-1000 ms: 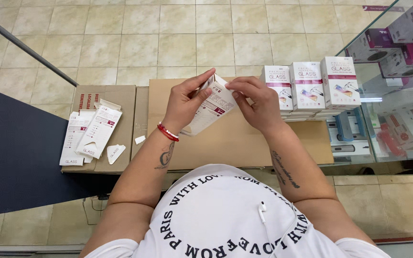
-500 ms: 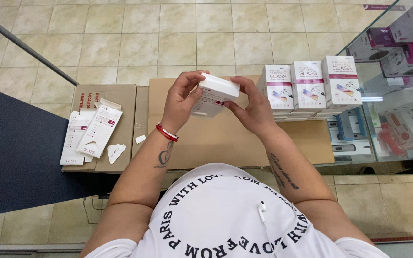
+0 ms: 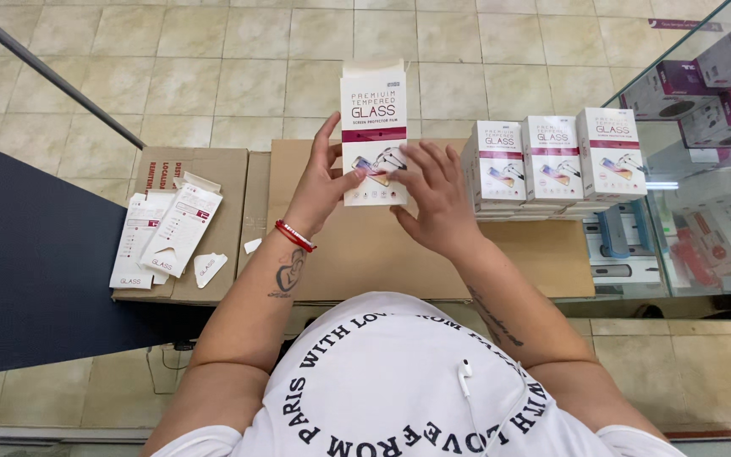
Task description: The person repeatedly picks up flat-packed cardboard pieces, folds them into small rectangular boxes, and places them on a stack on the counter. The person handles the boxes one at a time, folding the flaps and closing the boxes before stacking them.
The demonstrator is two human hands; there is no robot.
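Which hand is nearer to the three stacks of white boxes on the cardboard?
Right. The right hand on the held white box sits just beside the stacks of white boxes, while the left hand grips the box's far side, further from them.

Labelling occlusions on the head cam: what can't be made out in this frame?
- Lower front of the flat white cardboard box: covered by the left hand and right hand.
- Box contents: sealed from view by its own walls.
- Stacked white boxes: only top fronts show, count per stack unclear.
- Items behind the glass display case: blurred by reflections, cut by the right edge.
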